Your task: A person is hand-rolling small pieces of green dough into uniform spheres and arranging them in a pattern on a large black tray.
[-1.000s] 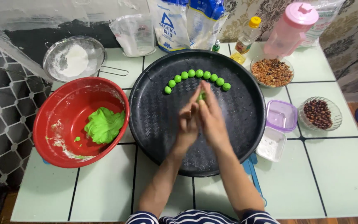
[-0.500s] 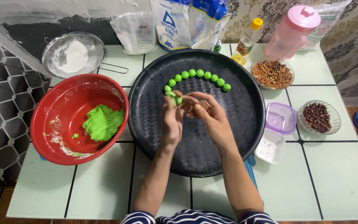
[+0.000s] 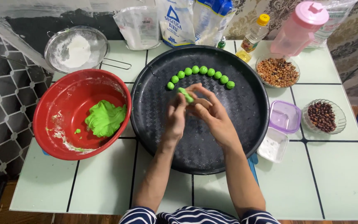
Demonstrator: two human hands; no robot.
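Shaping a green dough piece (image 3: 186, 95) between both hands over the black tray (image 3: 154, 124); left hand (image 3: 175, 118) pinches it in a closed grip, right hand (image 3: 212, 116) cups half-open beside it; finished balls (image 3: 199, 74) arc at 12 o'clock; next it wants careful rounding; bowl (image 3: 59, 108) at 9 o'clock holds more.

Dough piece (image 3: 186, 95): bright green. Row of balls (image 3: 199, 74): same green. Tray (image 3: 237, 137): black, fine woven texture. Bowl (image 3: 59, 112): red, white smears inside; dough lump (image 3: 104, 119) green. Sieve (image 3: 77, 49): silver, white flour. Jug (image 3: 299, 27): pink. Bottle (image 3: 254, 35): yellow cap. Nuts (image 3: 277, 71): tan-brown. Beans (image 3: 322, 116): dark red-brown. Box (image 3: 284, 117): lilac. Table (image 3: 336, 174): pale green tiles, black lines. Sleeves (image 3: 195, 216): navy-white stripes.
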